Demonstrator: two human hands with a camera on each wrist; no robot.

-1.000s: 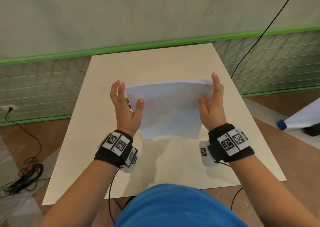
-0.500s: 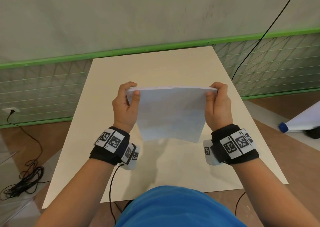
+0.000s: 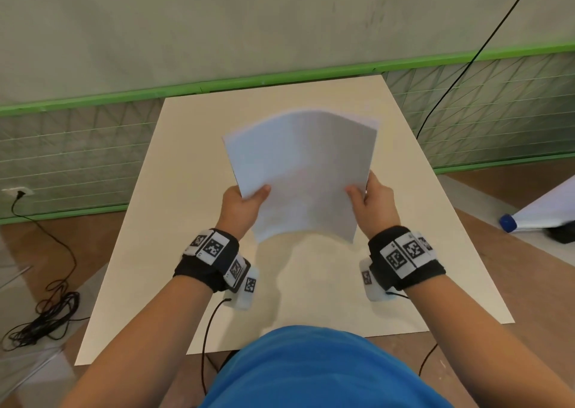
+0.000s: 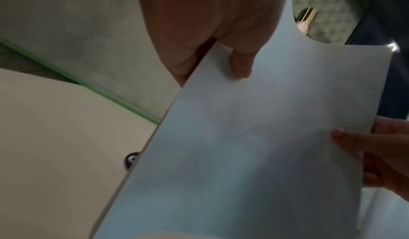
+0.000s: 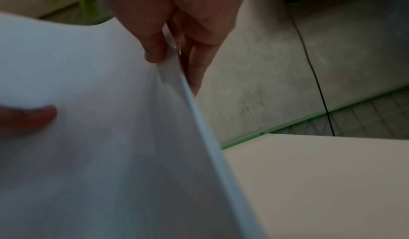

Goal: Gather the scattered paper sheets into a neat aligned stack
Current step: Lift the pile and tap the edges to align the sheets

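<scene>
A: State the largest items first.

B: A rectangular beige table top stands against a pale wall with a green horizontal band. A brown floor lies to either side, with a coil of black cable at the left.

A: Location of the stack?

B: The stack of white paper sheets is held in the air above the middle of the table, clear of the surface. Its far end is raised and bowed upward; its near edge hangs between the two wrists.

A: Left hand condition?

B: The left hand pinches the stack's left edge near the lower corner. The thumb lies on the upper face; the remaining fingers are curled beneath the sheets.

A: Right hand condition?

B: The right hand pinches the right edge at about the same level. The thumb presses on top, fingers behind the edge. Both wrists carry black bands with white coded markers.

A: Condition of the stack itself?

B: The sheets are blank and white. In the right wrist view the right-hand edge shows as a thin band of layered sheets, close together. At the far right corner in the head view, one sheet edge projects slightly beyond the top sheet. The stack is turned slightly, its far end angled to the right.
</scene>
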